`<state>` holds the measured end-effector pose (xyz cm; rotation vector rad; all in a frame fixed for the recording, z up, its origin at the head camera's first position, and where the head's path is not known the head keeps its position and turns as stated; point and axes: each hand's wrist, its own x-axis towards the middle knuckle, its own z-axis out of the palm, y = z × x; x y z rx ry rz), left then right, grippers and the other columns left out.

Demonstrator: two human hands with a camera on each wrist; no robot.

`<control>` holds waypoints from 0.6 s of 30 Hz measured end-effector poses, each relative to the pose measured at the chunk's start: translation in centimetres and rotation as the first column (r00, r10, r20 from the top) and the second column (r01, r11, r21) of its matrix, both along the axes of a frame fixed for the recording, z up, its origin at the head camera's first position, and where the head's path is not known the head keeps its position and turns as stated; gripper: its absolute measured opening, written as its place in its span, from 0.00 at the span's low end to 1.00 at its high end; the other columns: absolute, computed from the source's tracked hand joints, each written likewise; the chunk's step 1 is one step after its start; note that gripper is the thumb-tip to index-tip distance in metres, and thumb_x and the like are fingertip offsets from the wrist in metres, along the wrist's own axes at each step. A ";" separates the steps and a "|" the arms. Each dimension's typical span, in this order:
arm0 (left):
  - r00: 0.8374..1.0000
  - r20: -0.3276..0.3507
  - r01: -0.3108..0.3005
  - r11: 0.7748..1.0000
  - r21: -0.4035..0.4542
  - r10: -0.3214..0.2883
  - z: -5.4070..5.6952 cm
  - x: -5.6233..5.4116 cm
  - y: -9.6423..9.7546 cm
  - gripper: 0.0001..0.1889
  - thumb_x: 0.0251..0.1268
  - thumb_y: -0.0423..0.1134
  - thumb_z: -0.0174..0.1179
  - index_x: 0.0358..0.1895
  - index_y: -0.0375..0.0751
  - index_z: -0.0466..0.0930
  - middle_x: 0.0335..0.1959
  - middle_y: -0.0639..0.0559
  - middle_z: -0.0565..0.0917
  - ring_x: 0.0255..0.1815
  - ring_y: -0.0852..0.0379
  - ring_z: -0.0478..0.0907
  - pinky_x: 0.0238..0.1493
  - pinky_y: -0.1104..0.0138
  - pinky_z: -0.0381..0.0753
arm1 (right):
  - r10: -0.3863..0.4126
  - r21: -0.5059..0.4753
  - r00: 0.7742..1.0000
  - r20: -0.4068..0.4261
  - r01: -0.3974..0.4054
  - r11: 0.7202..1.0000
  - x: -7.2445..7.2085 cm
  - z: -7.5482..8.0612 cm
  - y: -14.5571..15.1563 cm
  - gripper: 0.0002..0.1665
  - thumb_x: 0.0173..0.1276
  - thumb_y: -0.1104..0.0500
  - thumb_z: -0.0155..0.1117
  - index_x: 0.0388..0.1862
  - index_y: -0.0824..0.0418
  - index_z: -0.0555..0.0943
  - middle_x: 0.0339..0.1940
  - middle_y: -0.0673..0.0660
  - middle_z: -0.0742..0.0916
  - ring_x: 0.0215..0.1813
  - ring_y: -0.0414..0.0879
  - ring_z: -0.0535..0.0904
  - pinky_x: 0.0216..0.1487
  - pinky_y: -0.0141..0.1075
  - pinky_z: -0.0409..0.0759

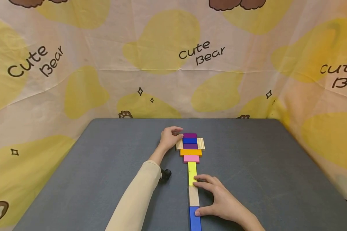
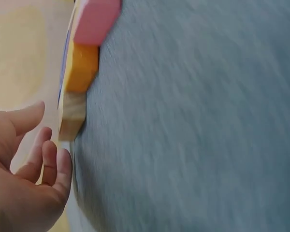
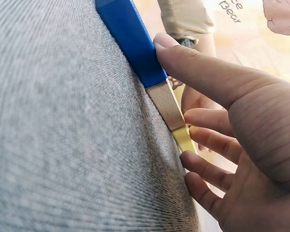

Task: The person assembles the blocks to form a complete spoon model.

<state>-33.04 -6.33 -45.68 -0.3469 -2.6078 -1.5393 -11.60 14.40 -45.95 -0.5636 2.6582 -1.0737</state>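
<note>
A line of flat wooden blocks lies on the table. From near to far run a blue block (image 1: 195,218), a plain wood block (image 1: 193,196), a yellow block (image 1: 192,171), a pink block (image 1: 191,158) and an orange block (image 1: 191,152). My right hand (image 1: 224,200) spreads along the line's right side, thumb at the blue block, fingertips at the yellow one. At the far end, my left hand (image 1: 168,139) is beside the left plain block (image 1: 179,145), with nothing between thumb and fingers in the left wrist view (image 2: 26,179).
Beyond the orange block, a blue block (image 1: 189,140) lies between two purple blocks (image 1: 190,135). Another plain block (image 1: 200,144) flanks them on the right. The grey table (image 1: 104,179) meets a patterned cloth (image 1: 162,48) behind. A black wrist camera (image 1: 166,174) is at the left sleeve.
</note>
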 end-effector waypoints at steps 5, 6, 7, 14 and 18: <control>1.000 0.003 -0.011 1.000 -0.007 0.011 0.2 0.4 -1.4 0.13 0.63 0.34 0.67 0.51 0.42 0.86 0.46 0.50 0.85 0.46 0.51 0.80 0.47 0.60 0.78 | 0.001 -0.001 1.000 -0.019 -0.001 1.000 0.1 0.0 -0.1 0.49 0.45 0.29 0.76 0.65 0.46 0.78 0.68 0.45 0.70 0.68 0.52 0.61 0.62 0.60 0.65; 1.000 0.009 -0.016 1.000 -0.007 0.016 0.2 0.5 -1.6 0.13 0.63 0.34 0.67 0.51 0.42 0.86 0.45 0.49 0.85 0.45 0.52 0.80 0.46 0.61 0.79 | 0.001 -0.003 1.000 -0.025 -0.001 1.000 0.1 0.0 0.0 0.49 0.45 0.29 0.76 0.65 0.46 0.78 0.68 0.45 0.70 0.68 0.51 0.61 0.62 0.59 0.64; 1.000 0.016 -0.021 1.000 -0.004 0.021 0.3 0.6 -1.8 0.13 0.63 0.33 0.67 0.50 0.41 0.86 0.44 0.49 0.85 0.43 0.52 0.81 0.43 0.61 0.80 | 0.003 -0.004 1.000 -0.031 -0.003 1.000 0.2 0.0 0.0 0.49 0.44 0.29 0.76 0.65 0.47 0.78 0.68 0.45 0.70 0.68 0.51 0.61 0.62 0.59 0.65; 0.995 0.088 -0.037 0.999 0.011 0.036 0.3 1.3 -2.3 0.12 0.60 0.31 0.69 0.47 0.36 0.86 0.37 0.49 0.86 0.32 0.55 0.82 0.34 0.65 0.82 | 0.006 -0.001 0.999 -0.031 -0.006 1.000 0.2 0.1 0.1 0.48 0.45 0.29 0.76 0.65 0.46 0.78 0.68 0.44 0.70 0.68 0.51 0.61 0.62 0.59 0.65; 0.995 0.096 -0.036 0.999 0.020 0.034 0.2 1.6 -2.2 0.11 0.58 0.30 0.70 0.45 0.37 0.86 0.36 0.50 0.87 0.32 0.55 0.83 0.34 0.65 0.82 | 0.013 -0.005 0.999 -0.031 -0.013 1.000 0.2 0.0 0.1 0.49 0.45 0.28 0.75 0.65 0.46 0.78 0.68 0.44 0.70 0.68 0.51 0.61 0.62 0.59 0.65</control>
